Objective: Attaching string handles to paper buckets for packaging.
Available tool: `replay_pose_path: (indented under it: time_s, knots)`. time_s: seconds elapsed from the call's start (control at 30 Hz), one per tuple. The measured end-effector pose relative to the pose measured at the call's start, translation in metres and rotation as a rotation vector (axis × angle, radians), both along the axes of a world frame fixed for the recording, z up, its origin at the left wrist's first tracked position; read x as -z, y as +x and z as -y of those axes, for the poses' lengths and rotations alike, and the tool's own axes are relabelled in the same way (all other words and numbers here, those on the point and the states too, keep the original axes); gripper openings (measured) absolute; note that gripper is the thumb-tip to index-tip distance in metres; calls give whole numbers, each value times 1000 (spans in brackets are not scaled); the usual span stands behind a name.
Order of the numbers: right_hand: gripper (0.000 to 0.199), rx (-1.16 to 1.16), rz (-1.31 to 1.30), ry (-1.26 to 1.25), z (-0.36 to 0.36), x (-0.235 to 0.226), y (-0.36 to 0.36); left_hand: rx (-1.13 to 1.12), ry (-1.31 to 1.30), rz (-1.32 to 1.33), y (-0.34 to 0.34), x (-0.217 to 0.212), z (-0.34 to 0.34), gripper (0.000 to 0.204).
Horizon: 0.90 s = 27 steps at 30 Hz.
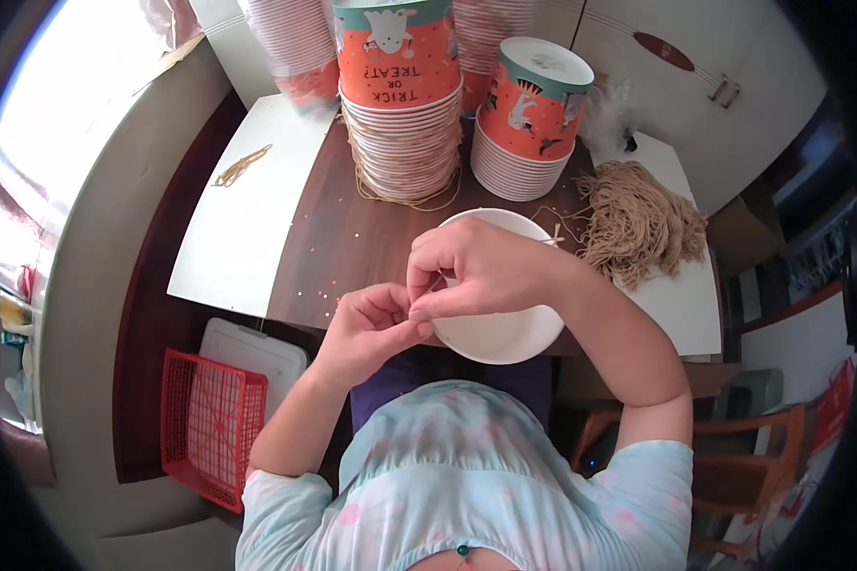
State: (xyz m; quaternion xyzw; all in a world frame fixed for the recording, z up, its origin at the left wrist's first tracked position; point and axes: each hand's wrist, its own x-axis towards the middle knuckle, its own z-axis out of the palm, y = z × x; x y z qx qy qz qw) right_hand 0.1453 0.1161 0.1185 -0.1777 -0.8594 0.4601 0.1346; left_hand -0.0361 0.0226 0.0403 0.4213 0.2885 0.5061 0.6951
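A white paper bucket (500, 335) stands at the table's front edge with its open mouth facing up. Over its left rim my two hands meet, fingertips touching. My left hand (376, 328) is closed in a pinch at the rim. My right hand (476, 266) reaches across the mouth, its thumb and forefinger pinched too. Between the fingers a thin string (437, 282) shows faintly; most of it is hidden. At the bucket's right rim a knotted end of beige string (556, 235) sticks out.
Behind stand a tall stack of orange-and-teal paper buckets (400, 71) hung with strings and a shorter stack (531, 114). A heap of beige strings (643, 219) lies right; a few strands (243, 166) lie left. Below are a red basket (214, 419) and a wooden chair (743, 466).
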Motion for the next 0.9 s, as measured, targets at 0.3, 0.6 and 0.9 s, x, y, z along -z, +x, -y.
replay_pose_path:
  time_s: [0.3, 0.6, 0.9]
  knots:
    - [20, 440, -255, 663, 60, 5, 24, -60, 145, -124, -15, 10, 8, 8]
    - [11, 448, -194, 624, 61, 41, 11, 62, 152, -104, -10, 3, 0, 9]
    - [19, 535, -83, 1075, 95, 34, 5, -160, 136, -159, 1, 4, 22, 9]
